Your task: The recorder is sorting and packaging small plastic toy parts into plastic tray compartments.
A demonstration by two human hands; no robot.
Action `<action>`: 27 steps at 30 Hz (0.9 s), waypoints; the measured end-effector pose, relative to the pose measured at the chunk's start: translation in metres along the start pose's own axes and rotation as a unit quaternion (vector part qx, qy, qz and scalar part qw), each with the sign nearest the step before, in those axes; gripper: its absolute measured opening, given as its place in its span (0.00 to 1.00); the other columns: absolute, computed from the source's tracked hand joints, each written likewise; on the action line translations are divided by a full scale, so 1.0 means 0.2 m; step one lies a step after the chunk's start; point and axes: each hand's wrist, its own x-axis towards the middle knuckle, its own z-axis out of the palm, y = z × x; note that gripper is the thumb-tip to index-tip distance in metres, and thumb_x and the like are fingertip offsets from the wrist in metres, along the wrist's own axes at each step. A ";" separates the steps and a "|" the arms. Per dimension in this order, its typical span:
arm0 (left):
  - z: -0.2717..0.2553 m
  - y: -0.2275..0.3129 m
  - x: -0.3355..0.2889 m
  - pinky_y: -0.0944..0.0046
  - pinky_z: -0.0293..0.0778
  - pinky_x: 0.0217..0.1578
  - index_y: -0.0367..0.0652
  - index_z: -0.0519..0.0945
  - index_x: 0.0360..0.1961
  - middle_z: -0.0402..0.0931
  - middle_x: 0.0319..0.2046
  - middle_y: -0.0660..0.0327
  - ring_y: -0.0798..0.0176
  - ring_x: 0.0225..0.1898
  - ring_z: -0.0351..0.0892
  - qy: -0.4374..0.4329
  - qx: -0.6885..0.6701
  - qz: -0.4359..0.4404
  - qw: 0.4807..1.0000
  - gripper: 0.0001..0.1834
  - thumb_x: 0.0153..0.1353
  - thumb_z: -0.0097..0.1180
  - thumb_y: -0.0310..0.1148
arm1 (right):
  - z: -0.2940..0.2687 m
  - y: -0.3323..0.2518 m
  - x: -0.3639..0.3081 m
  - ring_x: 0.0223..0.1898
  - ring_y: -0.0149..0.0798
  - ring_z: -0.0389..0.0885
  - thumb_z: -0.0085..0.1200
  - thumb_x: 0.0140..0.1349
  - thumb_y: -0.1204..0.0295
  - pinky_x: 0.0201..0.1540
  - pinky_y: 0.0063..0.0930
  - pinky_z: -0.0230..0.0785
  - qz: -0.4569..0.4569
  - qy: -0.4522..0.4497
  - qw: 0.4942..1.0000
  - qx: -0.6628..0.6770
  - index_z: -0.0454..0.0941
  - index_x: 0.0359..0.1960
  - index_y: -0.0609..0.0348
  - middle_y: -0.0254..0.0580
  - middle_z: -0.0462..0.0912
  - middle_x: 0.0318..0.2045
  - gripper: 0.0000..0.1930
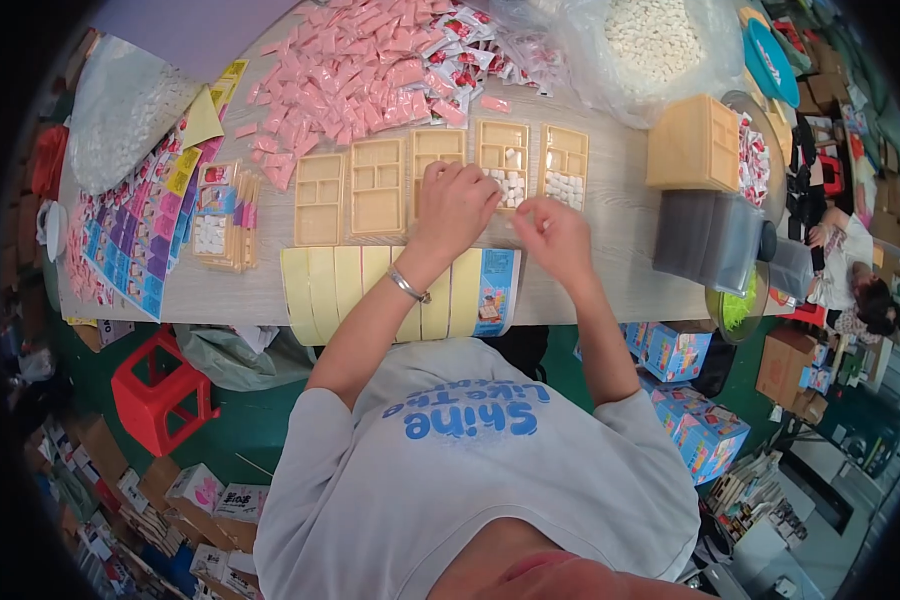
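A row of shallow beige compartment trays lies on the table in front of me. White pillow-shaped pieces point(508, 188) fill the near compartment of the fourth tray point(489, 136), and a few lie higher up in it. The rightmost tray point(566, 148) has similar white pieces point(565, 188) in its near compartment. My left hand point(454, 207) covers part of the third tray point(437, 146), its fingers curled in at the fourth tray's edge. Just below the two right trays, my right hand point(558, 236) is closed in a pinch. Whatever either hand holds is hidden. The leftmost tray point(318, 225) and the second tray point(376, 212) hold nothing.
Pink packets point(355, 75) are heaped at the back. A clear bag point(660, 45) of white pieces lies back right, near a stack of beige trays point(685, 145) and dark plastic bins point(702, 240). Yellow card sheets point(355, 285) lie along the front edge. Filled trays point(220, 225) stand left.
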 end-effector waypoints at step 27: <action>-0.08 0.03 -0.14 0.40 0.45 0.73 0.45 0.63 0.72 0.55 0.74 0.58 0.53 0.76 0.49 -0.197 0.108 0.022 0.974 0.40 0.64 0.56 0.53 | 0.13 0.05 0.42 0.29 0.51 0.83 0.64 0.57 0.66 0.32 0.44 0.75 -0.089 0.108 0.985 -0.097 0.86 0.30 0.55 0.42 0.81 0.27 0.07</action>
